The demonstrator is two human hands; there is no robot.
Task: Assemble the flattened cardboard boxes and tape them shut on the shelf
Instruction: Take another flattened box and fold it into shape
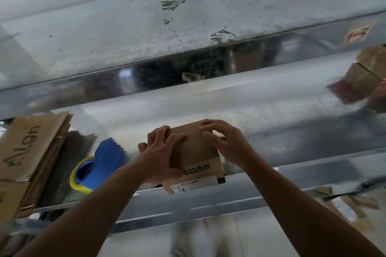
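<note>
Cardboard box (194, 152) on shelf (282, 131) front edge, clamped between left grip (160, 152) and right grip (226, 142). Just left: blue tape dispenser (106, 158), then flattened cardboard stack (31, 152). Far right: more boxes (367, 73), blurred, cut off.

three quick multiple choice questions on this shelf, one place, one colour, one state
1. The blue plastic tape dispenser lies where from the small brown cardboard box? A) left B) right C) on top
2. The dispenser's curved rim is: A) red B) yellow C) white
3. The left hand and right hand are: A) both holding the box B) both idle C) lifting the dispenser
Answers: 1 A, it lies on the metal shelf left of the box; 2 B, yellow edges its round end; 3 A, both grip its top.
</note>
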